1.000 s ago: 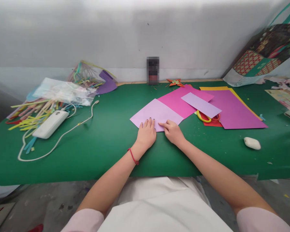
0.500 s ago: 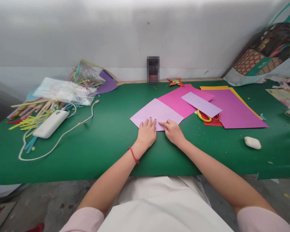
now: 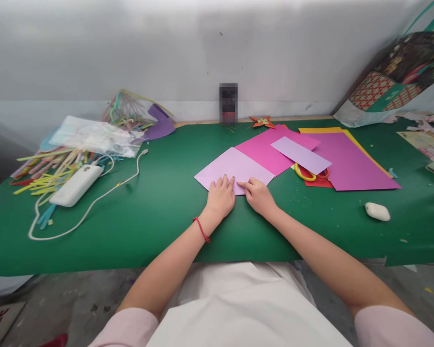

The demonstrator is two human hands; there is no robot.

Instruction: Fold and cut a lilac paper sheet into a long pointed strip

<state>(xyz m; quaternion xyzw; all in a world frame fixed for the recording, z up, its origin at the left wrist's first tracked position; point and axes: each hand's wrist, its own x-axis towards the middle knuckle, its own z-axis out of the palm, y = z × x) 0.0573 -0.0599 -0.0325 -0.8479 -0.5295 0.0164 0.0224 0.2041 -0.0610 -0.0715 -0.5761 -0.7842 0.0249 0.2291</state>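
Note:
A light purple sheet of paper (image 3: 235,166) lies flat on the green table, turned cornerwise to me. My left hand (image 3: 220,195) rests on its near left part with the fingers spread and stretched out, pressing it down. Beside it, my right hand (image 3: 261,198) touches the near edge of the sheet with its index finger extended to the left; the other fingers are curled, and nothing shows in them. Pink paper (image 3: 264,149) reaches out from behind the sheet's right side. A narrow light purple strip (image 3: 301,155) lies on the pink paper, partly over yellow-and-red-handled scissors (image 3: 305,173).
Purple paper (image 3: 365,164) over yellow paper lies right, near a white earbud case (image 3: 377,211). An orange folded star (image 3: 262,122) sits at the back. Left are a white power bank (image 3: 75,185) with a cable (image 3: 90,212), paper strips (image 3: 47,178) and a plastic bag (image 3: 94,137).
Almost nothing differs. Both hands stay on the light purple sheet, and the view has shifted very slightly.

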